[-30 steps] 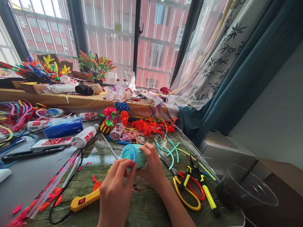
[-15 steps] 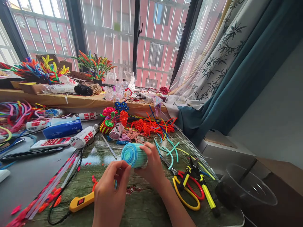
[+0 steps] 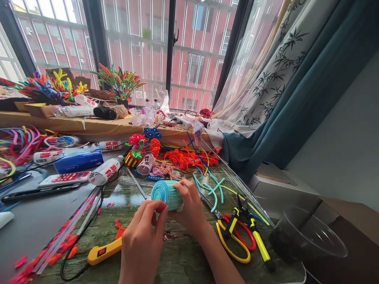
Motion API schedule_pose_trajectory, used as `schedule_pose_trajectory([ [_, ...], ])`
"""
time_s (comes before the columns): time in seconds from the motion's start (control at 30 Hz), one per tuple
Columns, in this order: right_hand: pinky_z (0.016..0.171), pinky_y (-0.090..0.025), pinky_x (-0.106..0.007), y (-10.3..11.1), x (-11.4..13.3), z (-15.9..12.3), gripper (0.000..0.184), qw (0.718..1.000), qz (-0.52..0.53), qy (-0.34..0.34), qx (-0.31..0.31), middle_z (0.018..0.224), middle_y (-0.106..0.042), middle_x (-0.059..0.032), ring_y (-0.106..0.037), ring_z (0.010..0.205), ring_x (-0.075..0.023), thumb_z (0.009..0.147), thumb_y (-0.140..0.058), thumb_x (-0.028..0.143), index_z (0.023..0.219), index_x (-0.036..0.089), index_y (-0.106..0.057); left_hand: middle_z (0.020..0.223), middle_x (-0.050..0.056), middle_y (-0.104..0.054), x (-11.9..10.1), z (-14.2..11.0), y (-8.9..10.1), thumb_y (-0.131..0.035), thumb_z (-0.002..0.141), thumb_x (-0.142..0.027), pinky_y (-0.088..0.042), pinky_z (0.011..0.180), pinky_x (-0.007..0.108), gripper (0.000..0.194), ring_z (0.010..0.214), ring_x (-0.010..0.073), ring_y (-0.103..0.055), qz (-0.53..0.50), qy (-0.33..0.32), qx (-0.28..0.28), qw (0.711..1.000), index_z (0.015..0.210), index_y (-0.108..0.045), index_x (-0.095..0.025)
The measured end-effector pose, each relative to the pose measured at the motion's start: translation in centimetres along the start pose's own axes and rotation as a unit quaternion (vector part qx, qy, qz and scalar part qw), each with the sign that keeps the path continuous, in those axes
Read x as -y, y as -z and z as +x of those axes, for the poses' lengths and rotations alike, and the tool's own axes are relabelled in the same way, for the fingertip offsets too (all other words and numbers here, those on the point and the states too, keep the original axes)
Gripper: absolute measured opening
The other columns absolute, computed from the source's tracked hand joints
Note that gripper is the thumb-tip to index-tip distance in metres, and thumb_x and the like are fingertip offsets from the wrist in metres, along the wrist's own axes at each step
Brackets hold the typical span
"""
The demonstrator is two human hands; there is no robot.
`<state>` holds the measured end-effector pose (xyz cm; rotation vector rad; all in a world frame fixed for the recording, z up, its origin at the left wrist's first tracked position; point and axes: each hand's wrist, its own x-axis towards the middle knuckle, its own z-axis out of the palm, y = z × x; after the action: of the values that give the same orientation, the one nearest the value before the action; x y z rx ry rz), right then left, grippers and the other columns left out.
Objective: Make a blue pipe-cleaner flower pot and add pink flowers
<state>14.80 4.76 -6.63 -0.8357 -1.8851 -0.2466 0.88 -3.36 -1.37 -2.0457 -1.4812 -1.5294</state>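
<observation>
My right hand (image 3: 189,207) is wrapped round a small teal and green cylinder (image 3: 166,194) made of coiled pipe cleaners, holding it on its side above the green table mat (image 3: 183,260). My left hand (image 3: 143,240) sits just below and left of it, fingers pinched together at the cylinder's lower edge. What the pinch holds is too small to make out.
A yellow glue gun (image 3: 103,252) lies left of my hands, yellow scissors (image 3: 233,244) and yellow-handled pliers (image 3: 254,232) to the right. Loose teal pipe cleaners (image 3: 210,187), red knots (image 3: 186,157), glue bottles (image 3: 105,170) and a clear plastic bowl (image 3: 308,238) surround them.
My left hand dropped away from the cylinder half a second ago and has come back up to its lower edge. My right hand keeps the cylinder nearly still.
</observation>
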Motion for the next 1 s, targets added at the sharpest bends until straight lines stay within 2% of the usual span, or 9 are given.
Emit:
schedule_pose_trajectory([
  [0.17, 0.089, -0.056, -0.048, 0.05, 0.06, 0.15, 0.089, 1.0, 0.001, 0.003, -0.006, 0.119, -0.052, -0.0128, -0.061, 0.107, -0.0329, 0.056, -0.083, 0.013, 0.133, 0.023, -0.039, 0.074, -0.004, -0.059, 0.48, -0.14, -0.02, -0.052, 0.097, -0.026, -0.042, 0.06, 0.017, 0.011, 0.059, 0.0092, -0.053, -0.009, 0.017, 0.025, 0.999, 0.088, -0.057, -0.022],
  [0.33, 0.088, -0.056, -0.048, 0.15, 0.09, 0.14, 0.09, 1.0, 0.001, 0.006, -0.006, 0.119, -0.052, -0.013, -0.061, 0.107, -0.0331, 0.056, -0.082, 0.012, 0.133, 0.023, -0.039, 0.076, -0.004, -0.06, 0.52, -0.44, -0.12, -0.051, 0.098, -0.03, -0.042, 0.063, 0.017, 0.015, 0.061, 0.0091, -0.053, -0.025, 0.022, -0.014, 0.999, 0.088, -0.059, -0.022],
  [0.6, 0.089, -0.056, -0.048, 0.06, 0.12, 0.05, 0.09, 1.0, -0.001, 0.007, -0.001, 0.12, -0.05, -0.0133, -0.06, 0.108, -0.0336, 0.056, -0.08, 0.012, 0.134, 0.023, -0.037, 0.073, -0.003, -0.059, -0.15, 0.04, 0.11, -0.047, 0.1, -0.031, -0.042, 0.058, 0.017, 0.02, 0.056, 0.0085, -0.053, 0.009, 0.008, -0.01, 1.0, 0.087, -0.059, -0.02],
  [0.8, 0.09, -0.056, -0.048, 0.08, 0.12, 0.04, 0.088, 1.0, 0.005, 0.008, -0.002, 0.119, -0.051, -0.0125, -0.059, 0.109, -0.0333, 0.057, -0.079, 0.012, 0.134, 0.024, -0.038, 0.078, 0.0, -0.063, 0.04, -0.09, -0.25, -0.045, 0.1, -0.029, -0.046, 0.063, 0.018, 0.02, 0.063, 0.0105, -0.061, 0.022, -0.002, 0.005, 1.0, 0.09, -0.059, -0.019],
  [1.0, 0.091, -0.056, -0.043, -0.06, 0.33, -0.01, 0.082, 0.998, 0.052, -0.024, -0.003, 0.122, -0.051, -0.0111, -0.061, 0.11, -0.0295, 0.061, -0.079, 0.017, 0.132, 0.026, -0.04, 0.075, -0.002, -0.062, 0.3, -0.37, -0.23, -0.05, 0.097, -0.028, -0.047, 0.058, 0.02, 0.013, 0.061, 0.0115, -0.061, -0.014, 0.023, 0.013, 1.0, 0.089, -0.058, -0.022],
])
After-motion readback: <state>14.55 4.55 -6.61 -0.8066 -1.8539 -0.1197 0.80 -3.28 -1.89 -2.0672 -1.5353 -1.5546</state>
